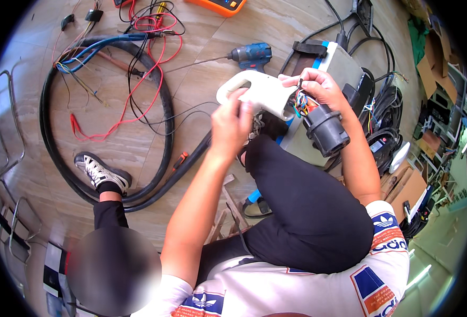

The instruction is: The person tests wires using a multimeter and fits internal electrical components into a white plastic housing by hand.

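A white handled housing (265,87), shaped like a charging gun with a loop handle, is in front of me above my raised knee. From its open end come several coloured wires (303,101), leading to a round black connector (326,130) that sits outside the housing. My left hand (232,122) is closed at the housing's near side by the handle; its fingers are slightly blurred. At the open end, my right hand (321,87) has its thumb and fingers pinched around a thin dark wire end beside the coloured wires.
A blue cordless drill (252,54) with a long bit lies beyond the housing. Thick black cable (46,116) is coiled on the floor at left, with red test leads (162,84) across it. A grey box (339,66) and more cables (387,98) stand at right.
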Tool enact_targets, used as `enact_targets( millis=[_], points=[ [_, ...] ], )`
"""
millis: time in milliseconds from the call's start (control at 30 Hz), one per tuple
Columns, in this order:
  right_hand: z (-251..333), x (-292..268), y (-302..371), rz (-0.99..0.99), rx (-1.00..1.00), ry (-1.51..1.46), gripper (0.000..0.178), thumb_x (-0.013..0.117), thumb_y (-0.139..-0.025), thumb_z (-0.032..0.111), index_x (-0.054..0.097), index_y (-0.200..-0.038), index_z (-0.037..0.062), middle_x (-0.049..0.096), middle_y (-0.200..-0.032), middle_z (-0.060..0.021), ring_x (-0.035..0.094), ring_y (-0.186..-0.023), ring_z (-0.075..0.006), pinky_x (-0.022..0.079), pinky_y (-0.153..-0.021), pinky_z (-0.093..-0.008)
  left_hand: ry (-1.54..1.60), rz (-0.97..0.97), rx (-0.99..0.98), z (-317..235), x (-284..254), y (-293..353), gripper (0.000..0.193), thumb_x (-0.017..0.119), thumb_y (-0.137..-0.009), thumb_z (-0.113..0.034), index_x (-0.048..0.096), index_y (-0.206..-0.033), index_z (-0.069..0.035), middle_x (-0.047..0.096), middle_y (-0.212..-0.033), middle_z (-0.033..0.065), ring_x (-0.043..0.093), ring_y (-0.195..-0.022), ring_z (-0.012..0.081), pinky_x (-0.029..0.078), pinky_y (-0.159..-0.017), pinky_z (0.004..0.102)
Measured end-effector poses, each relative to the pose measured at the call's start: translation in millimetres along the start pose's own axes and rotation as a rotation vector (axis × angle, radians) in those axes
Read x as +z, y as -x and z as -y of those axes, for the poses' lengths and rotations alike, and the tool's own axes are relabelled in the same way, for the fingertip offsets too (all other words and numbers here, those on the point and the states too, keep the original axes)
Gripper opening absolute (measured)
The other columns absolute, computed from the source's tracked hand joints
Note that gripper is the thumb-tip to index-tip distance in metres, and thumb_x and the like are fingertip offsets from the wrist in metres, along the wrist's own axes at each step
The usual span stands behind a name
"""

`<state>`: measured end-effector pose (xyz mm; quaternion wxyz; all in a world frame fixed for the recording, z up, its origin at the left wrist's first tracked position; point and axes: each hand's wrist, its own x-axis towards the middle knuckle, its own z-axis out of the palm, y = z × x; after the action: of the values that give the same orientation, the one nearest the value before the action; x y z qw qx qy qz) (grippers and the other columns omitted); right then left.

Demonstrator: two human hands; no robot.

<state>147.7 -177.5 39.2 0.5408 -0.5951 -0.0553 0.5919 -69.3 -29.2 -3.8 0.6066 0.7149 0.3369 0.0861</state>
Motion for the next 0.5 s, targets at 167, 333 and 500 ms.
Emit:
enact_targets(
  millis=[167,333,500],
  points=[
    [-3.0,-1.0,-1.3,0.015,-0.008,-0.030,0.013,0.060,-0.096,0.012,0.056,-0.087,0.0035,0.069,-0.119,-0.0231,0.051,-0.136,-0.0319,0.040,-0.111,-0.0429,-0.470,-0.066,-0.039,98.8,-38.2,-30.4,0.045,0.061,-0.091,-0.006,0.047,-0.134,0.002,0.065,-0.102,0.0297,0.063,-0.095,0.0465,0.050,-0.086,0.0527],
    [-2.6,-2.3,-4.4,0.040,-0.046,0.058,0.012,0.059,-0.097,0.011,0.058,-0.088,0.0033,0.070,-0.118,-0.0226,0.052,-0.135,-0.0315,0.042,-0.109,-0.0414,-0.964,-0.111,0.131,107.7,-49.0,-29.1,0.057,0.071,-0.086,-0.019,0.052,-0.138,-0.003,0.054,-0.128,0.0261,0.053,-0.119,0.0386,0.042,-0.099,0.0553],
    [-3.1,-6.8,-2.2,0.030,-0.006,0.019,0.014,0.060,-0.096,0.011,0.051,-0.088,0.0040,0.066,-0.124,-0.0276,0.045,-0.141,-0.0358,0.037,-0.115,-0.0469,-0.052,0.100,0.160,-15.0,-12.9,-18.6,0.027,0.071,-0.087,-0.012,0.066,-0.112,-0.003,0.062,-0.105,0.0159,0.064,-0.088,0.0305,0.052,-0.078,0.0397]
  ],
)
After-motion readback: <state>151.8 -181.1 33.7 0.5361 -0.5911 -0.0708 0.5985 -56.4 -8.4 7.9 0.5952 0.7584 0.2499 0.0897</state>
